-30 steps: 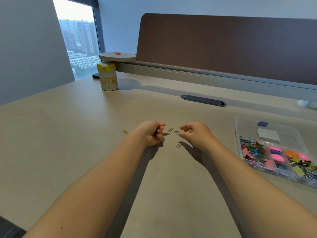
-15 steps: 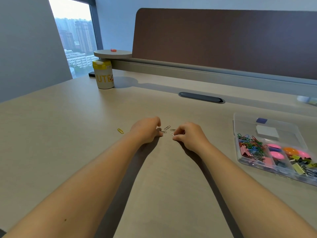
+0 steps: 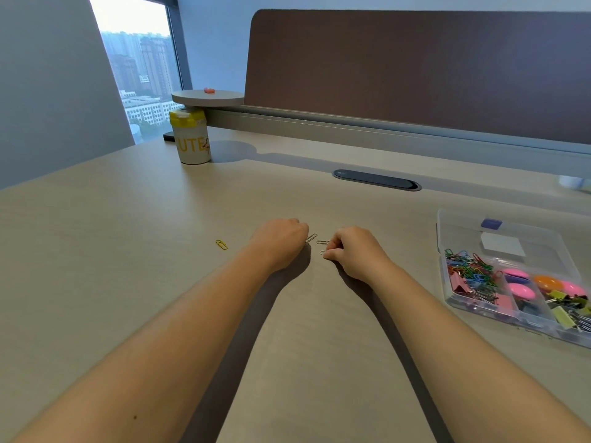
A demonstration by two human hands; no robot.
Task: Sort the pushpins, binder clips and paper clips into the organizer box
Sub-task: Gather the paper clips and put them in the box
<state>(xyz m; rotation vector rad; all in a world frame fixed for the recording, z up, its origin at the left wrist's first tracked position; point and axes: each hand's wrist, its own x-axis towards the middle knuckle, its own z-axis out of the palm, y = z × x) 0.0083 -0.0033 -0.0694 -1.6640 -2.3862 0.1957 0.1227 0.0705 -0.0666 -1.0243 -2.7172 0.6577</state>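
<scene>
1. Both my hands have dropped lower onto the worktop (image 3: 96, 238) since a moment ago and drawn closer over the loose clips.
2. My left hand (image 3: 281, 243) is curled into a loose fist, knuckles down; one silver paper clip (image 3: 311, 237) lies just beside its fingertips. Whether this grip already encloses anything I cannot tell.
3. My right hand (image 3: 355, 251) pinches thumb to forefinger, nearly closed, on a small paper clip (image 3: 322, 252) flat on the worktop.
4. Another silver clip (image 3: 322, 242) lies between my two hands.
5. One yellow paper clip (image 3: 221, 244) lies apart, to the left of my left hand.
6. At the worktop's right edge sits the open organizer box (image 3: 447, 231), with coloured paper clips (image 3: 470, 266), binder clips (image 3: 566, 302) and round pushpins (image 3: 521, 290) in its compartments.
</scene>
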